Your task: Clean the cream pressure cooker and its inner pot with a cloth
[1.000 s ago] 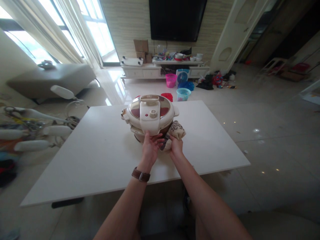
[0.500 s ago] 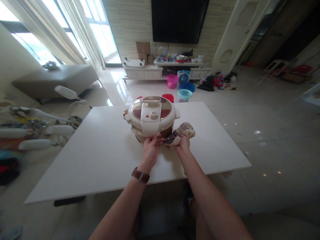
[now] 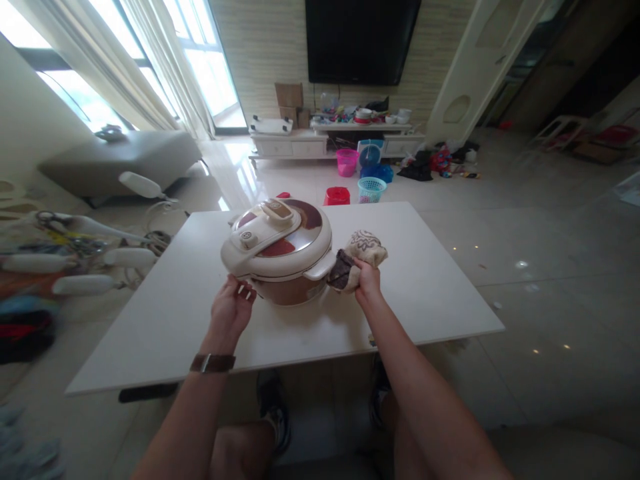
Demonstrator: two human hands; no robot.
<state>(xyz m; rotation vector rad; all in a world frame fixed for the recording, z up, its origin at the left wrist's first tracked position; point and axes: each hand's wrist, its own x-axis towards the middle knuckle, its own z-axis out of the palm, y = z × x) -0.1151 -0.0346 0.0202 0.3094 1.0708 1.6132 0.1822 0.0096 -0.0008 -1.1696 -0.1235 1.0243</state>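
Note:
A white and brown electric pressure cooker [image 3: 280,250] stands on the white table [image 3: 310,340], its lid on and its control panel turned toward the left. At its front left, my left hand [image 3: 233,308] has its fingers curled against the underside of the panel; the fingertips are partly hidden there. A bunched beige and dark patterned cloth [image 3: 367,245] is gripped in my right hand [image 3: 367,277], just right of the cooker. The cloth's dark end lies close to the cooker's side handle [image 3: 321,267]; whether they touch I cannot tell.
Beyond the table's far edge are a red stool [image 3: 337,195], a light blue basket [image 3: 372,190] and a pink basket [image 3: 347,162]. A lamp-like fixture with white shades [image 3: 130,258] stands at the left. A low white cabinet [image 3: 290,147] lines the wall.
The pressure cooker has turned, its panel swinging from facing me to the left. My left hand has moved left with it. My right hand still holds the cloth in nearly the same place.

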